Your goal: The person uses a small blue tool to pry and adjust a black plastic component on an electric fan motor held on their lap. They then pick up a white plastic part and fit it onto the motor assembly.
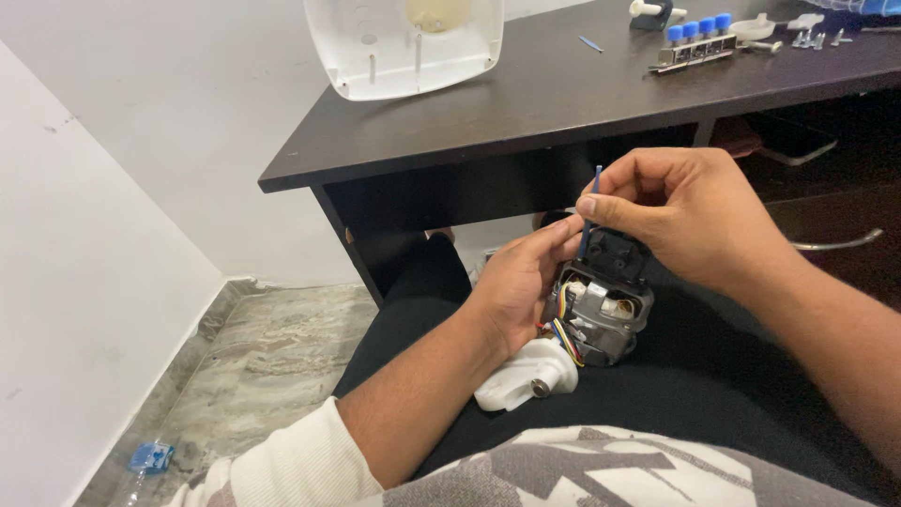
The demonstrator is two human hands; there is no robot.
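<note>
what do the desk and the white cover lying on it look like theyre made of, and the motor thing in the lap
Desk: dark brown wood or laminate, matte, faint sheen. White cover: moulded plastic, smooth and slightly glossy, with moulded posts. Motor under the left hand: grey metal body, dull finish, with coloured insulated wires and a white plastic mount.

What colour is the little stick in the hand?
Blue stick, pinched by the right hand; head view.

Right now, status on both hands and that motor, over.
Left hand steadies motor assembly on lap. Right hand pinches thin blue rod at motor top. Nothing blocking.
</note>
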